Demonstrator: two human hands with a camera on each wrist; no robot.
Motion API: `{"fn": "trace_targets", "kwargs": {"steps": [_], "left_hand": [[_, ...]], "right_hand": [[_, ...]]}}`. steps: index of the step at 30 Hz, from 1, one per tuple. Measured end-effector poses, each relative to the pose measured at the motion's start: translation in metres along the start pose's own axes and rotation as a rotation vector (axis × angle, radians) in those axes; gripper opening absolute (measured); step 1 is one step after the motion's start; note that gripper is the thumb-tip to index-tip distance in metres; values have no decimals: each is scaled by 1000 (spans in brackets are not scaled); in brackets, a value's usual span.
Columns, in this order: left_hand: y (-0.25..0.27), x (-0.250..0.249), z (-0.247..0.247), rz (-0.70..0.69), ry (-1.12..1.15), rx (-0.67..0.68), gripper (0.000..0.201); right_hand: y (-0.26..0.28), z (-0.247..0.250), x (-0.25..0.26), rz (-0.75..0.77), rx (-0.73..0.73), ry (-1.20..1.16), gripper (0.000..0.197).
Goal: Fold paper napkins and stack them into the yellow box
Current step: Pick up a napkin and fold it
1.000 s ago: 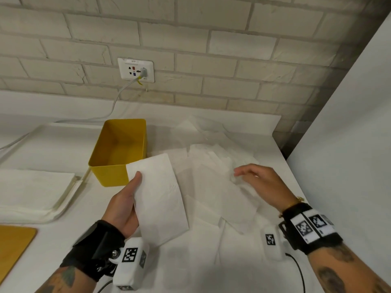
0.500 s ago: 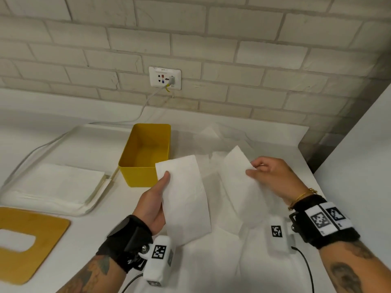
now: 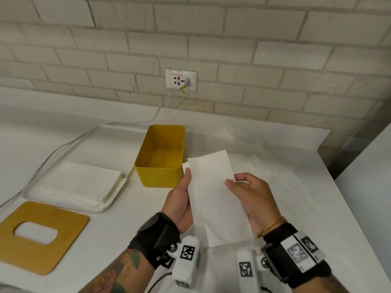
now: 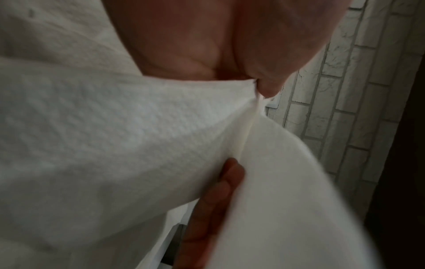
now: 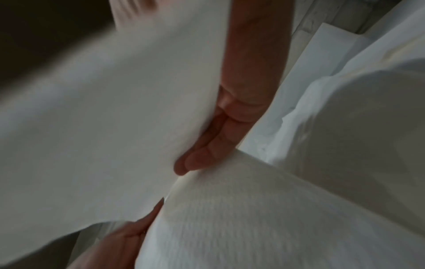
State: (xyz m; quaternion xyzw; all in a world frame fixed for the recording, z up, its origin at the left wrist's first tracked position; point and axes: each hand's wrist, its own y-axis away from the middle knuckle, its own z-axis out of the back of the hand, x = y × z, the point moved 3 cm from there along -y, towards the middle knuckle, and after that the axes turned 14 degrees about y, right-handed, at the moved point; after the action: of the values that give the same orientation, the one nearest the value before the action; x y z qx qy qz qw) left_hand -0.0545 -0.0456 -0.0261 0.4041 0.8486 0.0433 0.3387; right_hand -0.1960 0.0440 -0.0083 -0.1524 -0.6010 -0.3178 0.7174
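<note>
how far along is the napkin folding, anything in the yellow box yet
Early on. The yellow box looks empty, so nothing is stacked yet. In hand: the left hand and right hand together hold folded napkins just right of the box; the wrist views show two overlapping. Left: placing these inside, then working through the loose napkins spread on the table.

left hand (image 3: pixel 179 199) fingers hidden behind napkin (image 3: pixel 215 197); wrist views blurred; wooden lid (image 3: pixel 40 235) cut off at left edge.
</note>
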Motion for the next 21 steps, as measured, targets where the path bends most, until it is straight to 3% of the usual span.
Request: {"fn": "trace_targets", "kwargs": {"steps": [6,16,21], "left_hand": [[-3,2,2,38,7,25,73],[-2,1,-5,26,-78,-7,40],[-10,-5,3,-31,-102,-46,36]], "right_hand": [[-2,-2,-6,21,-37,37,8],[1,-11,-15,-23,-15,35,10],[15,-14,-25,-46,119,84,22]]}}
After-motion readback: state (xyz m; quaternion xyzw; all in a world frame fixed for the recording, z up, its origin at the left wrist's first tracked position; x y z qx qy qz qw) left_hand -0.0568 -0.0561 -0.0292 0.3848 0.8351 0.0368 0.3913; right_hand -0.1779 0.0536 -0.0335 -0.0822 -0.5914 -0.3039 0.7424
